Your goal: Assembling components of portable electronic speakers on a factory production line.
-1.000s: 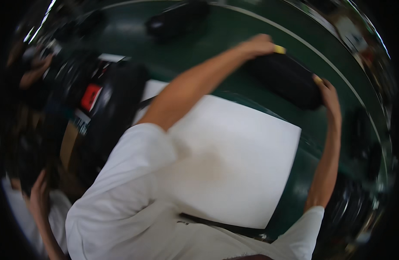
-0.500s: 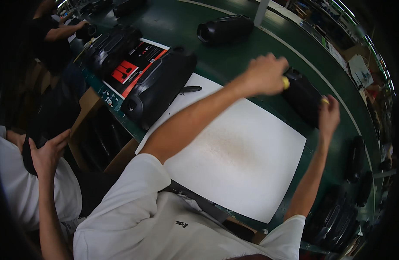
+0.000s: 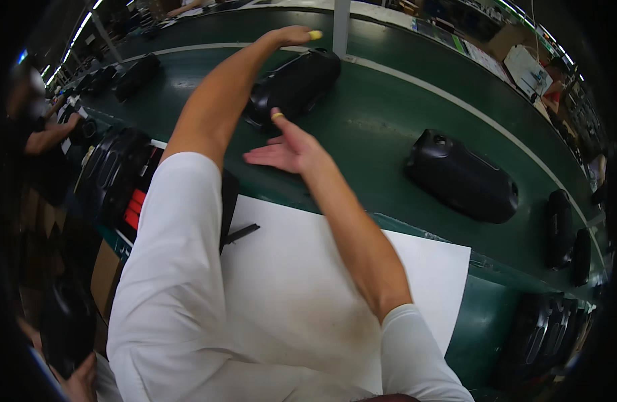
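Note:
A black cylinder-shaped portable speaker (image 3: 296,87) lies on the green belt at the upper middle. My left hand (image 3: 296,35) is stretched out beyond its far side, fingers extended, with a yellow cover on one fingertip. At the near side, my right hand (image 3: 288,149) has its fingers spread, its yellow-covered thumb beside the speaker's lower end. Neither hand grips anything; whether the thumb touches the casing I cannot tell. A second black speaker (image 3: 461,175) rests on the belt to the right, apart from both hands.
Before me lies a white sheet (image 3: 288,281) with a thin black piece (image 3: 243,233) on it. Several speakers (image 3: 114,181) stand at the left, others (image 3: 546,328) at the lower right. A co-worker's hand (image 3: 81,378) holds a black speaker (image 3: 67,328) at lower left.
Both my hands have left the speaker on the right and moved left to the farther one. The speaker they left now lies on the belt. My view has shifted too.

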Demonstrator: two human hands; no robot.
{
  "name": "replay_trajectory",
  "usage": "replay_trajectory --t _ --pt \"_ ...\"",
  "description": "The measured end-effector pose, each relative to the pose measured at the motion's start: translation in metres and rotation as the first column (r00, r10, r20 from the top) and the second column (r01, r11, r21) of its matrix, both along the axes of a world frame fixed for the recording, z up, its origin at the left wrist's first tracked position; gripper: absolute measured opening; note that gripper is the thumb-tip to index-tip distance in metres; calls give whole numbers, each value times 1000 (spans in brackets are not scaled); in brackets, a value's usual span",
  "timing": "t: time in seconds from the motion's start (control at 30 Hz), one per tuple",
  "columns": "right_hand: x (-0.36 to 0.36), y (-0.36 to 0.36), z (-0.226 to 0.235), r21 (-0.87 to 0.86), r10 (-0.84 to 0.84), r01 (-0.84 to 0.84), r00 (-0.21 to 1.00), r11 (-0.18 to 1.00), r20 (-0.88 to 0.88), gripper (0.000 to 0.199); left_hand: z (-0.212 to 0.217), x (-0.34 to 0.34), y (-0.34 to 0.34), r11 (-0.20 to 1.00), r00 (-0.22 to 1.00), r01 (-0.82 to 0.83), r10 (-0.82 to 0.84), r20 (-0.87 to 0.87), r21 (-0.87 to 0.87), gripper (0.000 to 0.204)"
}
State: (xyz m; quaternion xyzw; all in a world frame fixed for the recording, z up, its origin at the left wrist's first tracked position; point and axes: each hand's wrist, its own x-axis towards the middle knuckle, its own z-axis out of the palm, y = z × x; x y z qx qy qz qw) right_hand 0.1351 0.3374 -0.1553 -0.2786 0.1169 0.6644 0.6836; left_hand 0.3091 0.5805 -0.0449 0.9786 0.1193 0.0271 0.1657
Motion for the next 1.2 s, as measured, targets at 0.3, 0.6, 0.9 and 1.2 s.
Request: replay_trajectory --t 0.3,0.6,0.9,1.2 --pt "0 -4 -14 226 -391 344 894 911 218 83 -9 62 -29 982 970 10 -55 -238 -188 60" --pt "-9 -196 42 -33 -228 561 387 827 893 97 81 -87 -122 936 957 -287 287 -28 -203 61" --pt "-102 -436 84 -46 -215 704 277 709 936 80 73 -350 -357 912 860 -370 265 436 176 52" --pt "-176 -551 11 -161 -165 713 365 682 916 65 -33 -513 -447 928 852 -321 370 370 -188 38"
